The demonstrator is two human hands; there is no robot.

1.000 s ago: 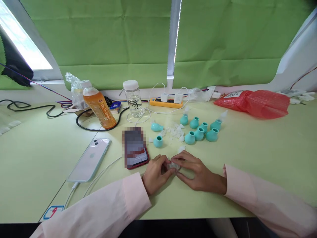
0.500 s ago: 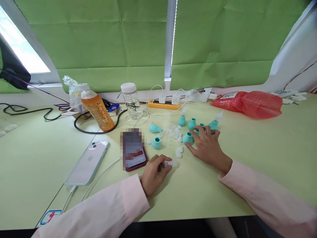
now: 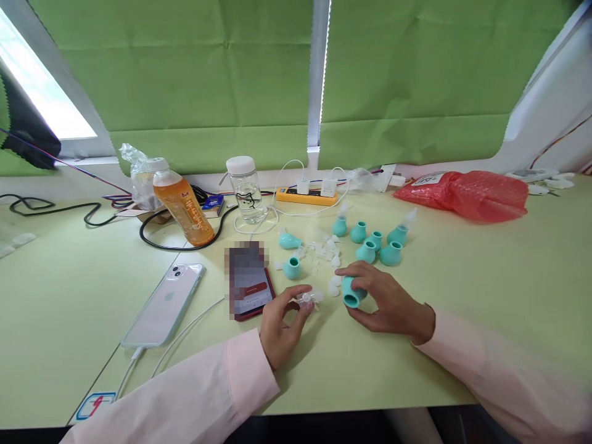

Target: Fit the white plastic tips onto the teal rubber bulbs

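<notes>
Left hand [image 3: 283,320]: pinches clear tube [image 3: 307,298], right of red phone [image 3: 252,297].
Right hand [image 3: 389,301]: grips teal bulb [image 3: 350,291], right of tube.
Bulb: likely soft, light; hold its belly.
Tube: likely stiff, slippery; pinch its sides.

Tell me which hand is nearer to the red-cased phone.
Left. The left hand, pinching a clear piece, is close beside the red-cased phone; the right hand, holding a teal bulb, is farther right.

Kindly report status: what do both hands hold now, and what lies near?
Left hand: pinching clear plastic piece. Right hand: gripping teal bulb, mouth tilted down. Small white pieces close by.
</notes>
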